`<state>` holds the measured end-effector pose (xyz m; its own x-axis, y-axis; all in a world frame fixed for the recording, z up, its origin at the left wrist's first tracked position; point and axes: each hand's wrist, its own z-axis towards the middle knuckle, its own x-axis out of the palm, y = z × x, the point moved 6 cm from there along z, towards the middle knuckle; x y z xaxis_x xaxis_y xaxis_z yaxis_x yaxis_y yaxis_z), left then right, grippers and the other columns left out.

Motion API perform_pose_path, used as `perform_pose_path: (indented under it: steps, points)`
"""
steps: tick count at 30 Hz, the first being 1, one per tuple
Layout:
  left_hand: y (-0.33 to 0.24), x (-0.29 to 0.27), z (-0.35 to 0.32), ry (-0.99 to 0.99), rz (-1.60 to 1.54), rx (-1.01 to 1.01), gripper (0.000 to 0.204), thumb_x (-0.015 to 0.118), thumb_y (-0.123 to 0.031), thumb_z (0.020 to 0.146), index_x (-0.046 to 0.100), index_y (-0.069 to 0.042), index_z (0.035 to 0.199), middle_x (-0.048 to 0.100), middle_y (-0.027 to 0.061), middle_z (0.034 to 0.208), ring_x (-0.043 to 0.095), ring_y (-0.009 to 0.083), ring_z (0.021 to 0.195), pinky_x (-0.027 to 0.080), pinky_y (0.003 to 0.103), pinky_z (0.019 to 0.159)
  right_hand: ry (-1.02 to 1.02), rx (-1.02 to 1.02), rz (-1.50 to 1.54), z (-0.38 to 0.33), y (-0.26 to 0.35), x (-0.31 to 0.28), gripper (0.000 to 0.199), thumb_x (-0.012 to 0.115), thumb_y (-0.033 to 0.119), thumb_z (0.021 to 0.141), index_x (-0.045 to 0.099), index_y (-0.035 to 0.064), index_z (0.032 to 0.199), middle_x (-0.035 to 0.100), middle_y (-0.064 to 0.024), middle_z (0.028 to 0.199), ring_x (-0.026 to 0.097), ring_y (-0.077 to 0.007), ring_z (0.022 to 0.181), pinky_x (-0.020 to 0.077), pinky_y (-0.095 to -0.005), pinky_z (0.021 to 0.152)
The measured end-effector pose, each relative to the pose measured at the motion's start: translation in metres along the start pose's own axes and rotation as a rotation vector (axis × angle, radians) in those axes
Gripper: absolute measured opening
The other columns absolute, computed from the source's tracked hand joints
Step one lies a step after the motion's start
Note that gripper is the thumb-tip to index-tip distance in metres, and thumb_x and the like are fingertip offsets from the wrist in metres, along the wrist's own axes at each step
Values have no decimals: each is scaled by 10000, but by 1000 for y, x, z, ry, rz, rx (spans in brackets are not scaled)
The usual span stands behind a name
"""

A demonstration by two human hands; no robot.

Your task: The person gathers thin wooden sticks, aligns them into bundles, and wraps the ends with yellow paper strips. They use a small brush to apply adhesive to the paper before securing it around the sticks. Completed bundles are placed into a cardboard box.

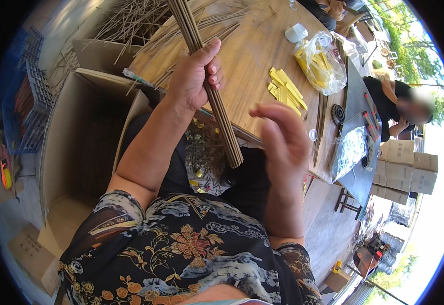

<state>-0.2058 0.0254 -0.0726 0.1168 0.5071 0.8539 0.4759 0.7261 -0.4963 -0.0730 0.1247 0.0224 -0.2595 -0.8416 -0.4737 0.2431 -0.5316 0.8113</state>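
My left hand [194, 76] is closed around a bundle of thin brown sticks [223, 124], which look like incense sticks. The bundle slants from the upper left down over my lap, its lower ends roughly level. To its right, my right hand [283, 134] is raised and blurred by motion, its fingers bent and apart from the thumb, with nothing visible in it. Just beyond that hand, a loose pile of yellow paper strips [287, 91] lies on the wooden table [245, 61]. More loose brown sticks [201, 28] are scattered across the table's far left part.
A tall open cardboard box [59, 147] stands at my left, with a stick-filled box behind it. On the table are a clear bag of yellow strips [323, 63], a white cup [296, 33] and a black round coil [338, 114]. A co-worker [385, 101] sits at the right.
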Motion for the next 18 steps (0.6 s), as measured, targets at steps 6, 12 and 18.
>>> perform_pose_path:
  steps: [6, 12, 18]
  points:
    - [4, 5, 3, 81, -34, 5, 325, 536, -303, 866, 409, -149, 609, 404, -48, 495, 371, 52, 394, 324, 206, 384, -121, -964, 979, -34, 132, -38, 233, 497, -8, 817, 581, 36, 1030, 573, -57, 1046, 514, -149, 1014, 413, -300, 879]
    - [6, 6, 4, 107, -46, -18, 316, 538, -308, 866, 411, -149, 624, 411, -48, 500, 378, 49, 398, 331, 203, 385, 212, -1122, 1052, -43, 127, -45, 232, 489, -10, 839, 600, 60, 1030, 580, -32, 1090, 501, -114, 1064, 404, -274, 904]
    - [3, 6, 1, 142, -6, 14, 314, 546, -318, 859, 414, -145, 633, 412, -44, 505, 389, 52, 408, 340, 203, 398, -218, 111, -3, -8, 38, -25, 35, 579, 38, 799, 577, 4, 804, 547, -31, 744, 519, -116, 639, 420, -222, 608]
